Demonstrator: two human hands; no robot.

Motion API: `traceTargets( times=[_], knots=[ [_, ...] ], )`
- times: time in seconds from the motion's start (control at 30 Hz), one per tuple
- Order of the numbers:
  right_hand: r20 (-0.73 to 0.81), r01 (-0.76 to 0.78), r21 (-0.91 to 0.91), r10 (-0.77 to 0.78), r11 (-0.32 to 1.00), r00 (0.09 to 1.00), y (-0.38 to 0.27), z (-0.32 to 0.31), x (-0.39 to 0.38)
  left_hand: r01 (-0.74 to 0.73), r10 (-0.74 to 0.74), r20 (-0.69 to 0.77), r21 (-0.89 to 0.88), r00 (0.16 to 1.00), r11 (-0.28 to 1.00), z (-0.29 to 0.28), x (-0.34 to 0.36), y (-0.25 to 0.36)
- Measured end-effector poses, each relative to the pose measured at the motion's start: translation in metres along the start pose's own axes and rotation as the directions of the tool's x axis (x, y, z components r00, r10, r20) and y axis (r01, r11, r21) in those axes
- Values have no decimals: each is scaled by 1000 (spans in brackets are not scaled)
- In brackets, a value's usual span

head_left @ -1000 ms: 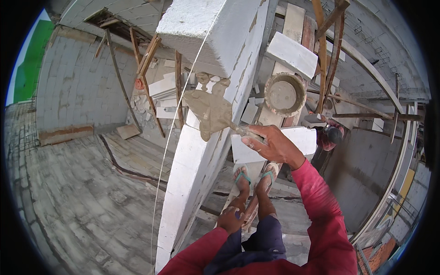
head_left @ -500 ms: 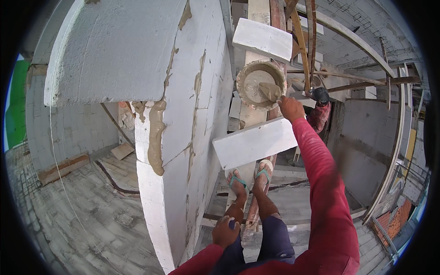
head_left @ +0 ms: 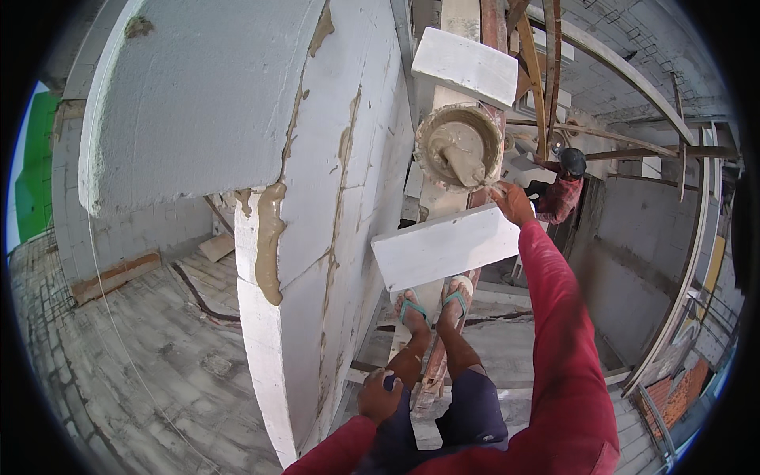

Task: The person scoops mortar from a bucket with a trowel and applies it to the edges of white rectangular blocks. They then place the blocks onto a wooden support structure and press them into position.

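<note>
The left hand rests on the left leg, maybe for balance; I cannot tell whether its fingers grip. A long white block lies just past the feet, near the edges of the narrow wooden planks. Farther on, the right hand has its fingers around the muddy grey trowel, with its blade inside the round, crusty tub, whose wide mouth leaves room.

Here stand the tall brown timber props, slanting together; lower in view and just right of them, a co-worker in a dark cap and red top. Well below and right of the props, orange-red brickwork shows! Far left of them: a bright green sheet, a long brown plank, and a tan square board.
</note>
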State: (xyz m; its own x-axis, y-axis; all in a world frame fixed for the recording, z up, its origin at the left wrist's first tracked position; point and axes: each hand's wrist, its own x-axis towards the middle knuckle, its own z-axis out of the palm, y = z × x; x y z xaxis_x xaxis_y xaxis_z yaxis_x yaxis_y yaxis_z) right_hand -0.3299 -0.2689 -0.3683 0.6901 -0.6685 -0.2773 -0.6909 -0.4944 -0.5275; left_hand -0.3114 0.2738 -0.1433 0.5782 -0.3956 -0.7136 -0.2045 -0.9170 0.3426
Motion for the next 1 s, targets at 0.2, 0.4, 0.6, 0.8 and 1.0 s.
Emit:
traceTargets(
  times=[0.2, 0.4, 0.6, 0.8, 1.0],
  knots=[
    [317, -112, 185, 48, 976, 947, -98, -139, -67, -52, 50, -19, -106, 999, 993, 0, -19, 0],
    [381, 221, 130, -255, 967, 889, -262, -252, -114, -197, 121, -257, -294, 959, 935, -18, -73, -1],
    [433, 739, -242, -612, 628, 662, -393, -278, -105, -89, -48, -316, -408, 948, 909, -61, -139, -31],
    [491, 958, -237, -831, 161, 261, -472, -220, -109, 36, -261, -335, -553, 905, 832, -72, -193, -77],
    [487, 915, -388, -819, 109, 304, -477, -216, -96, 181, -392, -253, -588, 885, 788, -56, -246, -111]
  ],
)
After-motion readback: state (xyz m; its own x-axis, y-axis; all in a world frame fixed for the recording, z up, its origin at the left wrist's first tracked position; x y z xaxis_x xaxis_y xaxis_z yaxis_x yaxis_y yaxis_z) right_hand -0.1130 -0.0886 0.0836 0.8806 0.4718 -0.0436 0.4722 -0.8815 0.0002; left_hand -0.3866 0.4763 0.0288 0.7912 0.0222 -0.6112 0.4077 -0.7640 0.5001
